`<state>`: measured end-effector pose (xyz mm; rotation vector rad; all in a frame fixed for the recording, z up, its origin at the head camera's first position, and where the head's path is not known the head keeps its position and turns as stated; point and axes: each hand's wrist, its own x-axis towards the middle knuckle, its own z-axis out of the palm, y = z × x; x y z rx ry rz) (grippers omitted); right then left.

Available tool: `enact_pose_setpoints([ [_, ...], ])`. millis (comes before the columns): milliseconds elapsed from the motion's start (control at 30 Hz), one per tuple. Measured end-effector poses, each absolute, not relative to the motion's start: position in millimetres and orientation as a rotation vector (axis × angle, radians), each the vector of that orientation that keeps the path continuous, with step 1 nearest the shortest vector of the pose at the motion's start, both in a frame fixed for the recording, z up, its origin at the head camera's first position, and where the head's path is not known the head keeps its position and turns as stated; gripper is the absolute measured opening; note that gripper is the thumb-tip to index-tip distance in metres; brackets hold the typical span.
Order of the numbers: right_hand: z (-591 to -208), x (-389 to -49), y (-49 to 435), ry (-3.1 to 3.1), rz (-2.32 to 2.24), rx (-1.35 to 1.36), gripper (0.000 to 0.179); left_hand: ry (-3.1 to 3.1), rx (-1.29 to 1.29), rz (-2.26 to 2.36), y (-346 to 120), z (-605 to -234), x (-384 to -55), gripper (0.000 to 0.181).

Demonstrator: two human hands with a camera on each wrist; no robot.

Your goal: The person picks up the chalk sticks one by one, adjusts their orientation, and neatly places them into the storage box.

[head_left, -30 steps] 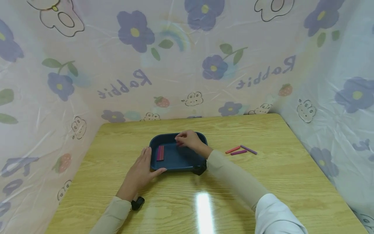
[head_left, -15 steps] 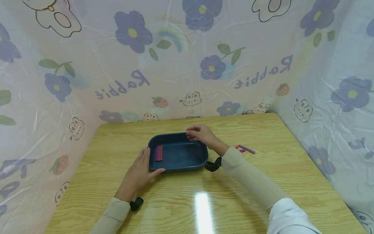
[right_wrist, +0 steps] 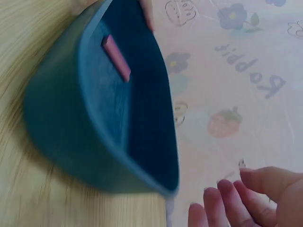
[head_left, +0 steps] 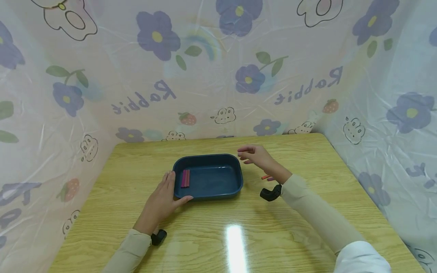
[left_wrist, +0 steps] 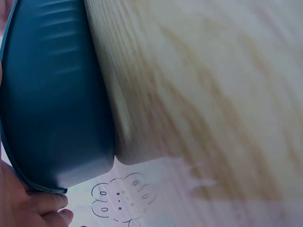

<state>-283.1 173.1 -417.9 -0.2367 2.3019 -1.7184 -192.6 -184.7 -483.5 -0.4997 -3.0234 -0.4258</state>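
A dark blue rectangular tray [head_left: 213, 184] sits on the wooden table, with a few magenta and reddish-pink sticks [head_left: 185, 179] side by side near its left end. My left hand [head_left: 162, 199] rests against the tray's left front corner, straight fingers along the left side and thumb at the front rim. Just beyond the right rim, my right hand [head_left: 262, 157] hovers with loosely bent fingers and nothing between them. In the right wrist view, its fingers [right_wrist: 215, 203] are apart from the tray wall [right_wrist: 57, 127]. One pink stick [right_wrist: 117, 57] shows inside there.
Orange-red and purple sticks [head_left: 267, 177] lie on the table right of the tray, partly hidden by my right wrist. Black wrist devices, such as the right one [head_left: 271, 193], hang under both wrists. A printed plastic sheet [head_left: 205, 87] walls the table's back and sides.
My right hand has come out from over the tray and moved right, past its right rim. It now covers part of the loose sticks. My left hand stays at the tray.
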Motion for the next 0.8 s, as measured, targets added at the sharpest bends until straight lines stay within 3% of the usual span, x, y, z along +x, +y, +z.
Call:
enact_pose_setpoints([
  [500, -427.2, -270.3, 257.3, 2.476, -1.495, -0.188, 0.037, -3.025, -0.494, -0.433, -183.8, -483.6, -192.4, 0.111],
  [800, -430.3, -262.3, 284.2, 2.592, -1.363, -0.185, 0.039, -3.027, -0.482, -0.444, -184.1, -483.4, -190.3, 0.111],
])
